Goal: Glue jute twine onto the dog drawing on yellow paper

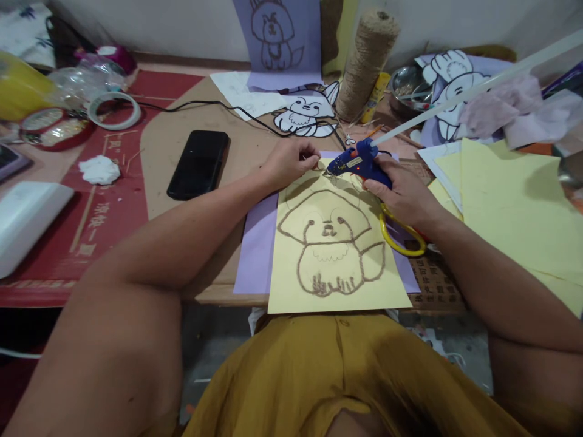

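Observation:
A yellow paper sheet (337, 285) lies on a purple sheet (257, 243) in front of me, with a puppy outlined on it in brown twine. My right hand (405, 194) grips a blue glue gun (357, 162), a white glue stick poking out of its back; the nozzle points at the top edge of the drawing. My left hand (291, 161) rests at that same edge, fingers pinched together on the twine end just left of the nozzle. Yellow-handled scissors (401, 237) lie under my right wrist.
A black phone (198, 164) lies left of the sheets, a twine spool (368, 60) stands behind them. Puppy cut-outs (305, 112), a tape roll (113, 110), a metal bowl (405, 85), loose yellow sheets (514, 206) at right, and a white box (27, 218) at left crowd the table.

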Motion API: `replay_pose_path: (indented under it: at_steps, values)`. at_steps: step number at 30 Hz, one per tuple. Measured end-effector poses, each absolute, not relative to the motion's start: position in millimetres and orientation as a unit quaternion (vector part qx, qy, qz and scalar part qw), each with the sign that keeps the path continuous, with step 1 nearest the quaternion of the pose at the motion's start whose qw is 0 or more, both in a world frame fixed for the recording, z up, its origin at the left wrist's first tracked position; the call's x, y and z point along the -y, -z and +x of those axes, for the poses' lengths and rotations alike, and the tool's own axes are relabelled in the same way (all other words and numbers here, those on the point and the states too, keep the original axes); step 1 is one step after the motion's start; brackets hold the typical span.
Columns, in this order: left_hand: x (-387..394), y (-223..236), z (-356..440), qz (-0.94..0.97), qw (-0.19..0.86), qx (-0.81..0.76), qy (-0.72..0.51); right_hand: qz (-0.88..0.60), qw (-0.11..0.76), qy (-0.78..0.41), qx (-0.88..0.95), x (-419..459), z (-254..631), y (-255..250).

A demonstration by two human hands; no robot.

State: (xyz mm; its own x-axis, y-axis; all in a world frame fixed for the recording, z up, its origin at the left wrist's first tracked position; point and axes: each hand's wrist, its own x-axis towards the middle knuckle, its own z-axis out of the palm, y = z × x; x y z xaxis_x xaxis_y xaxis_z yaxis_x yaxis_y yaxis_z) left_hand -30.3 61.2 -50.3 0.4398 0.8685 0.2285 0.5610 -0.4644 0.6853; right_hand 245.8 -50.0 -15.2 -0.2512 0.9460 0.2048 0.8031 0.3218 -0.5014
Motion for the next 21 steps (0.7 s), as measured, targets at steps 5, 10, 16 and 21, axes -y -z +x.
replay_pose_path:
  at_steps: [5, 10, 16, 21]
  values:
    - [-61.0, 49.4, -30.8, 0.811, 0.256, -0.44, -0.288, -0.555, 0.251, -0.15, 0.779, 47.5, 242.8, 17.6]
    - [-59.9, 47.6, -30.2, 0.808, 0.261, -0.444, -0.287, -0.555, 0.252, -0.158, 0.777, 46.4, 241.9, 17.8]
    - [-61.0, 49.0, -30.7, 0.803, 0.271, -0.444, -0.29, -0.564, 0.249, -0.162, 0.77, 48.9, 242.9, 15.1]
    - [-62.4, 50.8, -31.0, 0.804, 0.272, -0.441, -0.291, -0.566, 0.247, -0.166, 0.769, 51.7, 244.9, 13.4]
